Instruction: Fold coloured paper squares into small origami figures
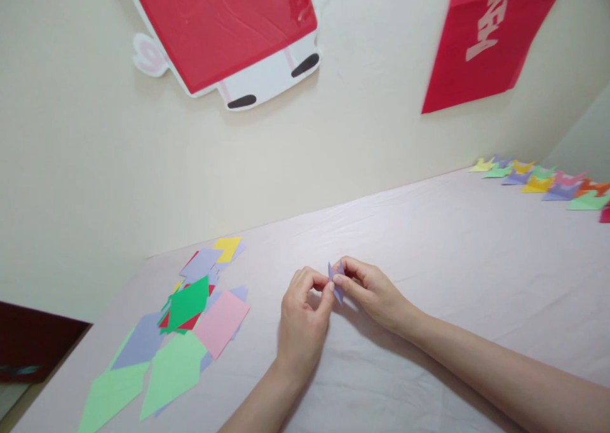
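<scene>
A small folded piece of purple paper (338,291) is held up just above the pale tabletop, pinched from both sides. My left hand (305,312) grips its left edge between thumb and forefinger. On the other side, my right hand (369,290) has its thumb and fingers closed on the paper's upper right part. Two pointed tips stick up from the fold; fingers cover some of the rest.
Loose coloured sheets, among them a green sheet (189,302), a pink sheet (222,323) and a light green sheet (174,372), overlap at left. Several folded paper figures (538,184) stand in rows at far right. A wall (305,147) rises behind the table (405,229).
</scene>
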Demonstrator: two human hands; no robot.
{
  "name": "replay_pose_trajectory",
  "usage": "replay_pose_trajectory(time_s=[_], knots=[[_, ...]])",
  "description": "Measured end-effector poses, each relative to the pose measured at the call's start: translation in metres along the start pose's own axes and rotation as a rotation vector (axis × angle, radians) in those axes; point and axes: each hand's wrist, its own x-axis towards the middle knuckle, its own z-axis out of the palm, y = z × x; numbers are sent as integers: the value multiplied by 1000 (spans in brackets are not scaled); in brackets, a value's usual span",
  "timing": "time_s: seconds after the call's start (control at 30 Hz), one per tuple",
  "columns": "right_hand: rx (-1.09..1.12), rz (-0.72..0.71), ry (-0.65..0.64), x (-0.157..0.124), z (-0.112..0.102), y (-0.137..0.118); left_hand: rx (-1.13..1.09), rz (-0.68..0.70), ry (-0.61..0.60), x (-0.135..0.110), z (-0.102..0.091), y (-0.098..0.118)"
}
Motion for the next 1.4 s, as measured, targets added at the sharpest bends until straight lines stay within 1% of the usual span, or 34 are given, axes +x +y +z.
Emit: replay_pose_trajectory(time_s=[0.2,0.3,0.47,0.53,0.73,0.97,1.07,1.17,1.27,1.4], knots=[[176,82,5,4,-3,1,-93,-91,9,1,1,-2],[188,115,28,5,-5,1,-139,-115,32,1,0,-4],[169,138,32,4,-6,0,-248,-213,-57,1,2,-5],[172,143,26,4,-6,0,-279,-229,-60,2,3,-5],[190,121,-7,4,-6,-1,-294,-228,-39,4,1,-5],[173,83,55,6,-9,4,-294,-218,-49,4,6,-6],[227,97,97,7,-9,4,-238,-192,-104,4,9,-2],[306,122,92,7,-8,3,-241,-159,-150,5,11,-1],[326,111,90,8,-7,3,-309,-187,-182,7,13,-2],[342,104,62,7,-7,4,-325,-197,-221,8,13,-3]])
